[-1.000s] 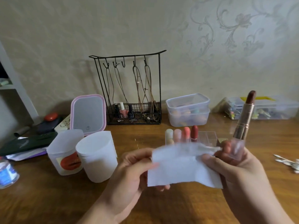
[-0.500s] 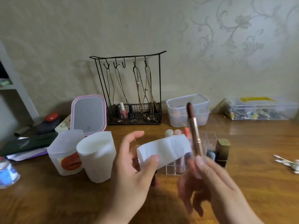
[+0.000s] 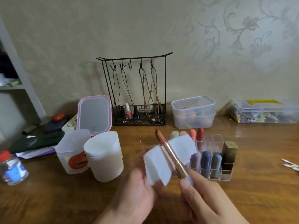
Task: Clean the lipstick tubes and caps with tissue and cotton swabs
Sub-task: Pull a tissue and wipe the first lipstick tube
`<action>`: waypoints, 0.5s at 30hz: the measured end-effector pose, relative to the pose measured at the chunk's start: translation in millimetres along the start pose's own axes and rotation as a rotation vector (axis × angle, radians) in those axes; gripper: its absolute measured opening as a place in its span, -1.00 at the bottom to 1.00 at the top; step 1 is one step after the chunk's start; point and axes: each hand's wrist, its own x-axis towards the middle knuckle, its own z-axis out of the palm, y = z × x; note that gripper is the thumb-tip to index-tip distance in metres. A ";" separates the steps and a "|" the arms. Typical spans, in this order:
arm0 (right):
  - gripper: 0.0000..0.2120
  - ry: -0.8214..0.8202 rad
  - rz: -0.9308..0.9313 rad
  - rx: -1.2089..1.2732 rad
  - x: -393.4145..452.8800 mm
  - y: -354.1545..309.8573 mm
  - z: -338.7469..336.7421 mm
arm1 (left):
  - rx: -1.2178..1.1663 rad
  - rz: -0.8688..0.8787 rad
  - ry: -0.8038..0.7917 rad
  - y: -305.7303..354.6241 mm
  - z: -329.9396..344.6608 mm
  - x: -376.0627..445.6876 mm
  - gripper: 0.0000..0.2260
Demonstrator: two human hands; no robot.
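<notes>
My right hand [image 3: 205, 198] grips the base of an uncapped rose-gold lipstick tube [image 3: 173, 156], its brown-red bullet tilted up and to the left. The tube lies across a white tissue [image 3: 159, 165] that my left hand [image 3: 137, 191] holds from below, fingers hidden behind the sheet. Behind them stands a clear acrylic organizer [image 3: 213, 143] with several lipsticks and caps. A dark green and gold cap [image 3: 229, 155] stands at its right end. Cotton swabs [image 3: 290, 165] lie at the right edge of the table.
Two white plastic cups [image 3: 103, 157] stand left of my hands, a small bottle [image 3: 12, 168] at far left. A pink mirror [image 3: 94, 115], a black wire jewellery rack [image 3: 137, 91] and clear storage boxes [image 3: 193, 112] line the wall.
My right hand has lowered the lipstick and tilted it left, laying the tube across the tissue. The left hand has moved the tissue right, under the tube.
</notes>
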 end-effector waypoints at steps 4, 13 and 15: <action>-0.09 -0.026 0.022 -0.221 -1.1 -3.9 -0.8 | -0.001 0.094 -0.131 -11.3 0.2 5.5 -0.30; -0.67 0.144 -0.114 0.181 -1.4 5.7 8.2 | -0.022 0.164 -0.079 -18.1 -5.2 7.7 -0.55; -0.68 0.137 -0.065 0.396 -3.8 3.3 10.1 | -0.019 0.213 -0.099 -17.8 -4.7 8.3 -0.58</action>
